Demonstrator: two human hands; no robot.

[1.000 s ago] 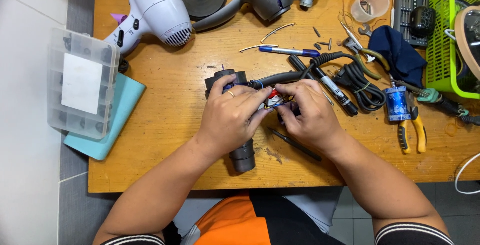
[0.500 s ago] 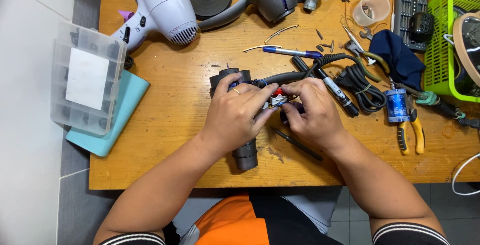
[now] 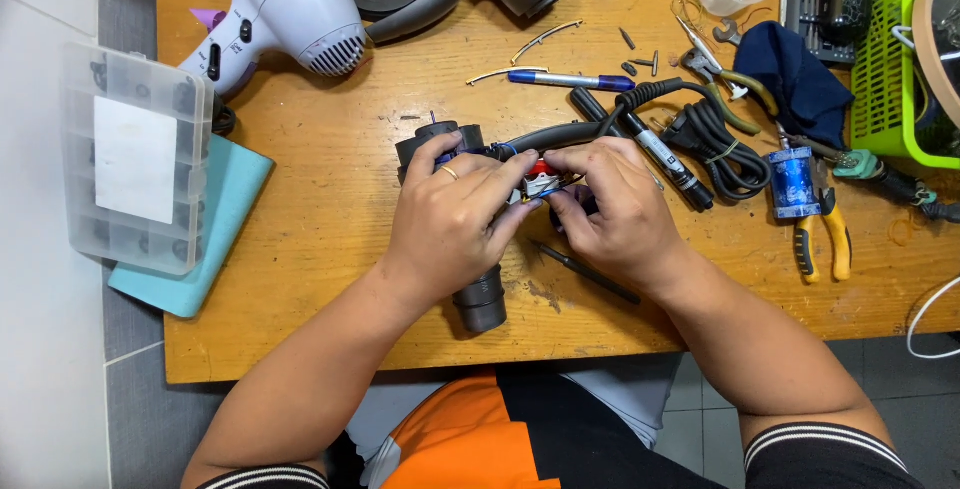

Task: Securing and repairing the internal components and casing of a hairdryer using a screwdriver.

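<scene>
Left hand [image 3: 450, 224]: wrapped over the dark hair-dryer body [image 3: 470, 289], fingers closed on it, pinning it to the table [image 3: 300, 279].
Right hand [image 3: 615, 214]: fingertips pinched shut on the small red-and-white switch part [image 3: 538, 177] at the body's upper end, where thin wires meet it.
Doing it well: keep the body pressed flat, work the small part with fingertips only, pull no wire taut.
Near edge: the body's lower end lies close to the table's front edge; little room to slide toward the person.
Open room: bare wood to the left of the hands; a thin dark tool [image 3: 585, 271] lies just right of them, black cord [image 3: 715, 144] and yellow-handled pliers [image 3: 825, 234] farther right.
</scene>
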